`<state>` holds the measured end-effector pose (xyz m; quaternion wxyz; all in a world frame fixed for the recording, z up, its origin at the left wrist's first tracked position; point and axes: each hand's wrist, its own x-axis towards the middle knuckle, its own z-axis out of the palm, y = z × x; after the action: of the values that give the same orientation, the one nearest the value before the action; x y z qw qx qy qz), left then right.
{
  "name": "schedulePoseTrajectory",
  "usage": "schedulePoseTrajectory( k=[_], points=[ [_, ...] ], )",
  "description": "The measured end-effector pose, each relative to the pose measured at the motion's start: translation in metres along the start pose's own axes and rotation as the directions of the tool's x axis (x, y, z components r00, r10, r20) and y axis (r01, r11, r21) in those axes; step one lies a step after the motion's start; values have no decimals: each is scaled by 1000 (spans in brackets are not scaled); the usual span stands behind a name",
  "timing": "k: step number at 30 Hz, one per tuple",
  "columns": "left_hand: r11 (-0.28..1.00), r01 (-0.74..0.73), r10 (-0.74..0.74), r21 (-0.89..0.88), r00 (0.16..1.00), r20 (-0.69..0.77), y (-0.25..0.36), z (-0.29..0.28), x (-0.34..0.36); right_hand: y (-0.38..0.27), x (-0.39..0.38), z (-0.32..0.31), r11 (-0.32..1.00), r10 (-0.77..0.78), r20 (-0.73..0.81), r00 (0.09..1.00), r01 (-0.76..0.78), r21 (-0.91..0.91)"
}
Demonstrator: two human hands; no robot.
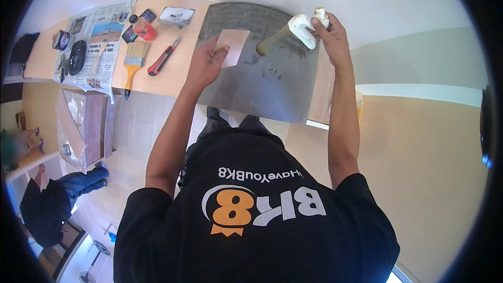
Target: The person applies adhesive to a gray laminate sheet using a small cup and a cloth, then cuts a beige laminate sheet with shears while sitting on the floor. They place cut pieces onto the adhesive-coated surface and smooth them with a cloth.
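Observation:
My left hand (209, 62) pinches a small pinkish-tan sheet (236, 42) between thumb and fingers; its kind is unclear. In my raised right hand (331, 36) is a white hook-shaped piece (303, 27) with a gold cap, gripped near the capped end. A tan shaft (275, 41) with a dark tip slants from the hook's other end down toward the board. Under both hands lies a dark grey board (262, 89), smeared and scratched on its surface. Whether the shaft's tip touches the board I cannot tell.
On the wooden table (181, 81), left of the board, are a paintbrush (135, 60), a red-and-black utility knife (164, 56), a bottle of red liquid (144, 29), a smeared tray (176, 16) and newspaper (107, 31). A cabinet (84, 126) and another person (50, 204) are at left.

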<state>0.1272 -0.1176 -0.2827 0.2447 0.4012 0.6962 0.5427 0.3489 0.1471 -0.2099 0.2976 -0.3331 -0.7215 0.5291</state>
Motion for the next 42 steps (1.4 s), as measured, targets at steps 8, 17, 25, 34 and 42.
schedulePoseTrajectory(
  k=[8, 17, 25, 34, 42],
  points=[
    [974, -175, 148, -141, 971, -188, 36, 40, 35, -10, 25, -21, 939, 278, 64, 958, -285, 192],
    [925, -364, 378, 105, 909, -178, 70, 61, 44, -6, 68, -20, 899, 356, 52, 933, -357, 253],
    [865, 2, -78, -501, 988, -131, 84, 77, 40, 4, 74, -1, 769, 208, 167, 964, -267, 581],
    [363, 165, -189, -917, 977, 101, 109, 108, 38, 19, 73, 7, 255, -120, 316, 941, -278, 926],
    [486, 160, -114, -859, 986, 119, 106, 107, 43, 30, 78, 5, 13, -268, 402, 876, -413, 910]
  ],
)
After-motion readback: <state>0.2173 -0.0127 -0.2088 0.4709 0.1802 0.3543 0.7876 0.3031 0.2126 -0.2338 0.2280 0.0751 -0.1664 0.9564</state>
